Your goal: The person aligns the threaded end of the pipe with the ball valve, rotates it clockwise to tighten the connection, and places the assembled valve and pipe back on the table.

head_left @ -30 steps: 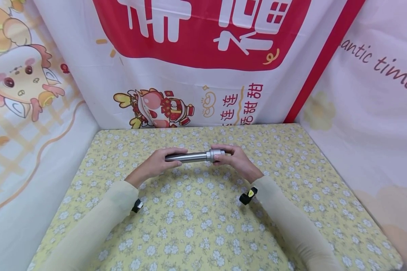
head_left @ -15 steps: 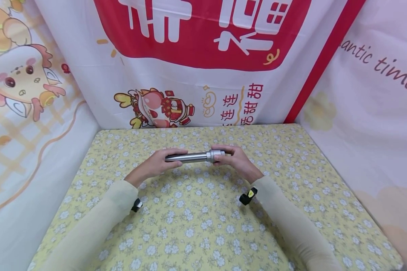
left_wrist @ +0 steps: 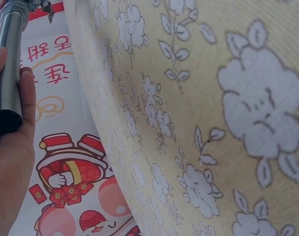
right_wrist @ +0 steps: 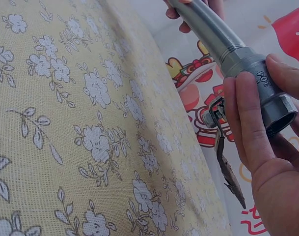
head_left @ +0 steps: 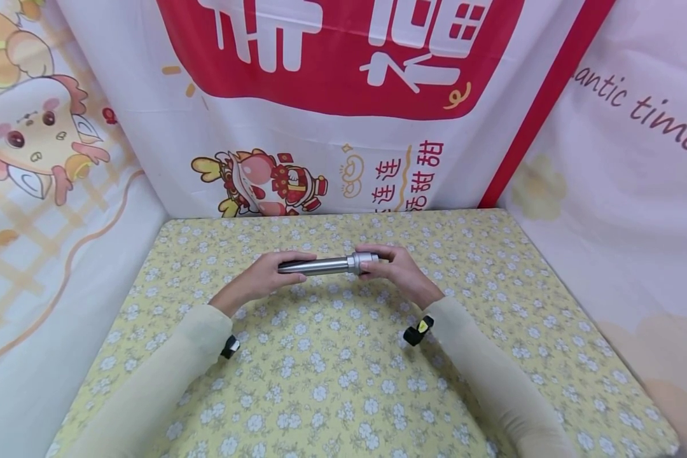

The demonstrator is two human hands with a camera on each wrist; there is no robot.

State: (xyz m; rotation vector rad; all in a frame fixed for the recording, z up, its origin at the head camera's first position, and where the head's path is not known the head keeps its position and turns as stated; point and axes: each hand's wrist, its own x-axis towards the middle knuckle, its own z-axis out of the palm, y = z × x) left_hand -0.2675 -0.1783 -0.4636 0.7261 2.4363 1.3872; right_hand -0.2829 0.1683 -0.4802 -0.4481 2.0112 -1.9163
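Observation:
A straight steel pipe (head_left: 327, 266) joins a ball valve (right_wrist: 259, 73) stamped "304". My left hand (head_left: 257, 277) grips the pipe's free end; in the left wrist view the pipe (left_wrist: 8, 64) shows its dark end near the palm. Curled round the valve body is my right hand (head_left: 403, 270), thumb on one side and fingers on the other. From the valve's stem hangs a lever handle (right_wrist: 227, 167) with a ragged, peeling cover, angled away from the body. The valve's hollow outer end faces the right palm. Pipe and valve lie nearly level across the head view, held over the table.
A yellow floral cloth covers the table (head_left: 320, 381). Behind it hangs a white-and-red printed curtain (head_left: 332, 114), with patterned cloth walls on the left (head_left: 63, 267) and right (head_left: 618, 242). Black bands (head_left: 419, 331) sit at both wrists.

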